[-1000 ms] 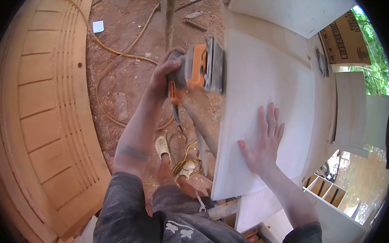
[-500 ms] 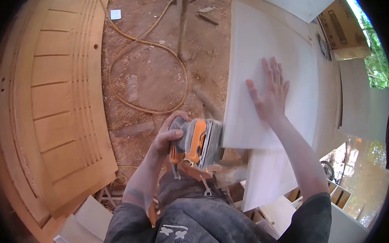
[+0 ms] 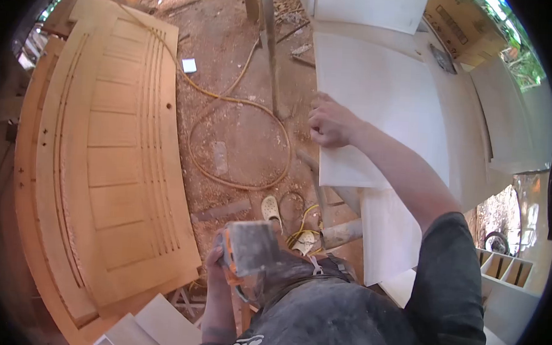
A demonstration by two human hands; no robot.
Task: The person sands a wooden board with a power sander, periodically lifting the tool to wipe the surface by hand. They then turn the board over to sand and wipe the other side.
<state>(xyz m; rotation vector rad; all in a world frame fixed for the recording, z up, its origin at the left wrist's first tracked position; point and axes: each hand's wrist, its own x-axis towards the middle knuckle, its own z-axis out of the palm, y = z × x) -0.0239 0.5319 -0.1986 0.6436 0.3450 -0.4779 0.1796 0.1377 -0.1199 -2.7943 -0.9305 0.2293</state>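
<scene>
My left hand (image 3: 216, 257) is wrapped round an orange and grey power sander (image 3: 250, 249), held low by my waist. The sander's flat, dusty pad side faces up, away from the boards. My right hand (image 3: 333, 122) has its fingers curled at the left edge of a smooth white board (image 3: 383, 97), seemingly gripping it; the fingertips are partly hidden. Below that board lies a second white panel (image 3: 388, 234).
A grooved wooden door (image 3: 117, 164) lies along the left. A yellow hose (image 3: 194, 131) loops over the dusty floor near a post (image 3: 271, 53). Clogs (image 3: 271, 210) show at my feet. A cardboard box (image 3: 468, 26) stands at the back right.
My right hand has gone from lying flat on the white board to curled fingers at its left edge. The sander has dropped toward my waist and turned pad up. The view has shifted.
</scene>
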